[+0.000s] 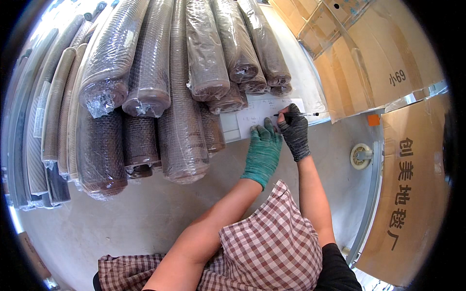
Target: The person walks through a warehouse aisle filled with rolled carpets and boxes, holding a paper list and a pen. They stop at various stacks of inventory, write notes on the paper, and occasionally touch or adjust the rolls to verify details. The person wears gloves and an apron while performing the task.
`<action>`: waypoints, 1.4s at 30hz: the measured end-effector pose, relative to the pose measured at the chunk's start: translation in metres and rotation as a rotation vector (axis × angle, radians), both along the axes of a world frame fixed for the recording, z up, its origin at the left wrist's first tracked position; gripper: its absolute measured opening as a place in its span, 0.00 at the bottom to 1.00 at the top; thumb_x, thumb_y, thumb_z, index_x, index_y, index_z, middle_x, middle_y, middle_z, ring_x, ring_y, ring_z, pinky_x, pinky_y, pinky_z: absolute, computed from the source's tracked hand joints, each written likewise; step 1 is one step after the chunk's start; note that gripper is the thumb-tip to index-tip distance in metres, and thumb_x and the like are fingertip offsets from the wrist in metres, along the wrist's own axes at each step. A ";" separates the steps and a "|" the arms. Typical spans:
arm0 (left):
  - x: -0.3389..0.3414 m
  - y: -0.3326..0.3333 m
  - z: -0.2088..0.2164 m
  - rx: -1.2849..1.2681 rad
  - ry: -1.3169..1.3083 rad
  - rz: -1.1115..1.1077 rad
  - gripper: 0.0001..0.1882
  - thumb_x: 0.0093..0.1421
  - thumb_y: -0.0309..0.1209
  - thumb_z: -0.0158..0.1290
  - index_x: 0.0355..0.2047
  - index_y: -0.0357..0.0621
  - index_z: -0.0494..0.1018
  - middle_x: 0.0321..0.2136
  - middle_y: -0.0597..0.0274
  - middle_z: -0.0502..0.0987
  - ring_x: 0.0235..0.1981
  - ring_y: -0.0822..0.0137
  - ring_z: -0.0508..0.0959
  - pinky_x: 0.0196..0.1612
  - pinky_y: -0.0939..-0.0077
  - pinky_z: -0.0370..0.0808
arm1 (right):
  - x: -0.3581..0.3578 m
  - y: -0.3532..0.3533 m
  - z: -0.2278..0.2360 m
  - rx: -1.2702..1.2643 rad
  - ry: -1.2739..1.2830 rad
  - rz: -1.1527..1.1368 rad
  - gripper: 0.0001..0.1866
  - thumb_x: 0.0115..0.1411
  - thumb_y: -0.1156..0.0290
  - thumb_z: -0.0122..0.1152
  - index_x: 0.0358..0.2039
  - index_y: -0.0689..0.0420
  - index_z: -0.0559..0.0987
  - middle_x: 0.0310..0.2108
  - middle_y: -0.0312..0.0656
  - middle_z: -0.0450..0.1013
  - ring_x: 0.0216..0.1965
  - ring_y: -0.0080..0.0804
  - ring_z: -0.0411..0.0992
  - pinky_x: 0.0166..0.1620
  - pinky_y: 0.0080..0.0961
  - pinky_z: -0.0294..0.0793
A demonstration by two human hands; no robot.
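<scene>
A white sheet of paper (246, 127) with handwriting lies on the pale tabletop (302, 63), close to its near edge. My left hand (264, 150), in a green knitted glove, rests flat on the paper with its fingers stretched out. Just to its right, my right hand (294, 130), in a dark grey glove with bare fingertips, is closed round a pen (307, 114). The pen's tip points left onto the sheet, and its clear barrel sticks out to the right past the hand.
Plastic-wrapped brown rolls (208, 58) are stacked left of and beyond the paper, their ends overhanging the floor. More thin rolls (53, 106) stand at far left. Cardboard sheets (407, 194) line the right side, beside a metal frame with a caster wheel (361, 156).
</scene>
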State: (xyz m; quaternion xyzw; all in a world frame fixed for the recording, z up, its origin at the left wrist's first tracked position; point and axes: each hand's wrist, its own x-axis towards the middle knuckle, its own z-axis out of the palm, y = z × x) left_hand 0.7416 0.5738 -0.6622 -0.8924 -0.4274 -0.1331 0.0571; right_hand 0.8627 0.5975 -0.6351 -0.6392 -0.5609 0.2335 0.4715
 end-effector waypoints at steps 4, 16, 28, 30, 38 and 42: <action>-0.001 0.001 0.000 -0.013 0.028 -0.002 0.23 0.56 0.32 0.43 0.52 0.39 0.65 0.56 0.43 0.62 0.50 0.48 0.66 0.57 0.50 0.57 | 0.000 0.000 -0.001 -0.005 0.004 0.012 0.04 0.58 0.77 0.53 0.30 0.61 0.68 0.18 0.37 0.67 0.17 0.22 0.69 0.23 0.21 0.71; 0.000 0.001 -0.001 0.002 -0.001 -0.007 0.23 0.55 0.31 0.44 0.52 0.38 0.64 0.56 0.41 0.62 0.50 0.48 0.65 0.57 0.49 0.57 | 0.001 -0.001 -0.002 -0.005 0.043 0.031 0.05 0.59 0.76 0.53 0.30 0.60 0.67 0.17 0.36 0.66 0.18 0.22 0.70 0.24 0.20 0.71; 0.001 0.002 0.000 -0.032 0.006 -0.012 0.23 0.56 0.31 0.43 0.52 0.38 0.65 0.55 0.42 0.62 0.50 0.47 0.65 0.57 0.49 0.57 | 0.001 -0.002 0.001 -0.049 0.040 0.038 0.05 0.59 0.77 0.53 0.31 0.61 0.66 0.18 0.37 0.66 0.19 0.23 0.70 0.24 0.21 0.71; 0.001 0.002 0.000 -0.024 0.013 -0.007 0.23 0.56 0.31 0.43 0.52 0.39 0.65 0.56 0.42 0.62 0.51 0.47 0.65 0.58 0.49 0.57 | 0.001 -0.002 0.000 -0.059 0.067 0.037 0.05 0.59 0.77 0.53 0.30 0.61 0.66 0.18 0.37 0.66 0.19 0.23 0.71 0.24 0.21 0.71; 0.000 0.000 0.000 -0.041 -0.005 -0.032 0.23 0.57 0.31 0.42 0.53 0.38 0.63 0.57 0.40 0.59 0.52 0.46 0.64 0.58 0.49 0.56 | 0.022 -0.002 -0.016 0.053 -0.157 -0.046 0.03 0.59 0.74 0.54 0.30 0.59 0.70 0.21 0.34 0.68 0.25 0.21 0.69 0.30 0.20 0.70; 0.000 0.000 -0.003 -0.040 0.046 -0.019 0.24 0.57 0.31 0.42 0.54 0.37 0.62 0.58 0.39 0.59 0.52 0.46 0.64 0.59 0.49 0.55 | 0.024 -0.004 -0.002 -0.001 0.117 -0.138 0.05 0.60 0.70 0.55 0.33 0.58 0.72 0.29 0.30 0.69 0.31 0.18 0.65 0.36 0.16 0.66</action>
